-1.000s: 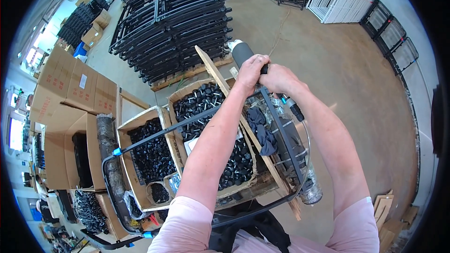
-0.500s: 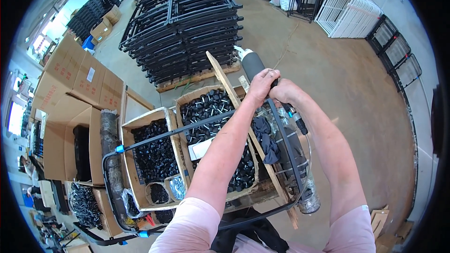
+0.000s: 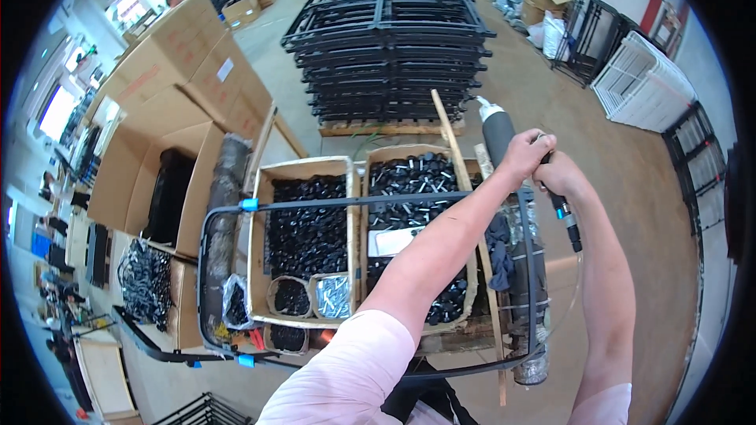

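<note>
Beyond the near clutter, a stack of black frames (image 3: 386, 63) stood on a wooden pallet (image 3: 346, 127) on a brown floor. Closer, a tubular frame (image 3: 331, 202) lay above two open cartons of small black parts. Its far rail crossed both just inside their far edges, and its right rail ran past the right edge of the second carton (image 3: 472, 275), above a grey roll (image 3: 498, 138).

Trouble seemed likeliest near the frame's far right corner, where the left hand (image 3: 526, 153) and right hand (image 3: 563, 175) worked close together: a slip of the hose-fed tool (image 3: 562, 212) could have caught the left fingers. Hard pressure there might have skidded the frame, since no clamp showed on it. The thin hose (image 3: 573, 291), trailing beside the right rail, could have snagged.

As for grip, the left fingers were curled closely over a dark piece (image 3: 545, 156), mostly hidden by the hands. The right hand was wrapped round the tool with no visible gap, its blue-ringed end sticking out toward the near side. Whether its tip touched the frame could not be told.
</note>
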`<state>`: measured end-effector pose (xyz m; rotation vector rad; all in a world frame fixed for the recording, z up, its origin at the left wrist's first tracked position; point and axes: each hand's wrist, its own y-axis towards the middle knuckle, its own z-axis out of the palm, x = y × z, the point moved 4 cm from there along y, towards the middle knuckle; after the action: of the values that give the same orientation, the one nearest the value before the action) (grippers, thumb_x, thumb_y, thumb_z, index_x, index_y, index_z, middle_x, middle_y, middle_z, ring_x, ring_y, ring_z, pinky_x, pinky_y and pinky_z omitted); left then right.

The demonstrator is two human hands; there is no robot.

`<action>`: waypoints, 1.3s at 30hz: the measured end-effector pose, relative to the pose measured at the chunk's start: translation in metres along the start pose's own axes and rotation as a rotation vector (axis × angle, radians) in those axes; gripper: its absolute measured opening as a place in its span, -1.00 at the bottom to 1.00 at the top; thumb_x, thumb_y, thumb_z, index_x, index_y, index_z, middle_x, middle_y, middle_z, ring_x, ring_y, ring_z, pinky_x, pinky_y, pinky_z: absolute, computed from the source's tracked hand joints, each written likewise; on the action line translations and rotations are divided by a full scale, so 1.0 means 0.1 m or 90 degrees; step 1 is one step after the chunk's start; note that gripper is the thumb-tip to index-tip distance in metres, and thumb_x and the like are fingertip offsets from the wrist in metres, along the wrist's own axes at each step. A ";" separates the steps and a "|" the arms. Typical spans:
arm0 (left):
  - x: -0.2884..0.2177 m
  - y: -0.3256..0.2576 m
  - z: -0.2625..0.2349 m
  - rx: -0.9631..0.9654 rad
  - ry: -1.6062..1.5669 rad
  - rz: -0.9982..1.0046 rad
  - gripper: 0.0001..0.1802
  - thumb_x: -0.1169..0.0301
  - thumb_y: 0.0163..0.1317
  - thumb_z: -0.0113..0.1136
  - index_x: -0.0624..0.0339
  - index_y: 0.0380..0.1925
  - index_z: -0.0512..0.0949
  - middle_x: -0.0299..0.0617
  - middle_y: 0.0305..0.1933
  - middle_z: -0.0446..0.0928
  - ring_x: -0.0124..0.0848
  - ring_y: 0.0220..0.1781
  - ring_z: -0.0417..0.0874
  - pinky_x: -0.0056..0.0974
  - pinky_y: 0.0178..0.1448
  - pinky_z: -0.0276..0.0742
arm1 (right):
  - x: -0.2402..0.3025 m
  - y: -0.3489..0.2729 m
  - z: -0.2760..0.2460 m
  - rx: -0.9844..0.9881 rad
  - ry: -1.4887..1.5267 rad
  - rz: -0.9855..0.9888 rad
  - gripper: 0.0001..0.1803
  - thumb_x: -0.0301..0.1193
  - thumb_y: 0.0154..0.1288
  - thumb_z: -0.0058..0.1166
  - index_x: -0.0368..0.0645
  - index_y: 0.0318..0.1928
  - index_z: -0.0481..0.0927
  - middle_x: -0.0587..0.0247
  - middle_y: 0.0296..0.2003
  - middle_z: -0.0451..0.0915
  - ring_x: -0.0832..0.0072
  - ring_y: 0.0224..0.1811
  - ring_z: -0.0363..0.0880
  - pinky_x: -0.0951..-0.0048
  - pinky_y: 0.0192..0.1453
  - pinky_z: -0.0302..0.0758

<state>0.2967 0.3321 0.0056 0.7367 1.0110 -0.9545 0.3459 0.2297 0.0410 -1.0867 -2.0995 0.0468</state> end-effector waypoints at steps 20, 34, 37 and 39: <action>-1.05 -1.82 -3.18 -0.157 0.009 -0.025 -0.73 0.21 0.49 0.27 0.19 -0.27 0.68 -0.36 -0.28 0.63 -0.55 -0.22 0.55 -0.34 -0.09 0.50 | 2.77 -0.64 2.45 0.112 -0.211 -0.054 -0.58 -0.15 0.27 0.07 -0.25 -0.22 0.79 0.07 -0.46 0.78 0.23 -0.28 0.83 0.18 -0.03 0.68; -1.03 -1.83 -3.21 -0.130 0.013 -0.041 -0.70 0.19 0.50 0.23 0.20 -0.26 0.68 -0.37 -0.27 0.61 -0.56 -0.19 0.53 -0.34 -0.05 0.48 | 2.77 -0.57 2.51 0.106 -0.212 -0.015 -0.56 -0.14 0.28 0.10 -0.34 -0.33 0.74 0.08 -0.50 0.74 0.25 -0.48 0.75 0.21 -0.25 0.65; -1.02 -1.81 -3.18 -0.128 -0.002 -0.026 -0.70 0.18 0.51 0.23 0.21 -0.23 0.67 -0.36 -0.25 0.62 -0.56 -0.17 0.53 -0.35 -0.03 0.49 | 2.67 -0.48 2.46 0.116 -0.233 -0.023 -0.54 -0.11 0.28 0.12 -0.34 -0.35 0.73 0.05 -0.52 0.73 0.23 -0.47 0.75 0.18 -0.22 0.66; -0.98 -1.85 -3.17 -0.126 0.003 -0.022 -0.70 0.18 0.51 0.24 0.22 -0.20 0.67 -0.36 -0.23 0.62 -0.56 -0.17 0.53 -0.34 -0.01 0.50 | 2.70 -0.54 2.45 0.146 -0.250 -0.033 -0.52 -0.09 0.26 0.10 -0.33 -0.21 0.75 0.02 -0.51 0.73 0.21 -0.39 0.79 0.17 -0.14 0.65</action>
<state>-0.0063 0.5582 -0.0336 0.5583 1.1073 -0.8690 0.0577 0.4595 0.0494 -0.9390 -2.3939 0.4998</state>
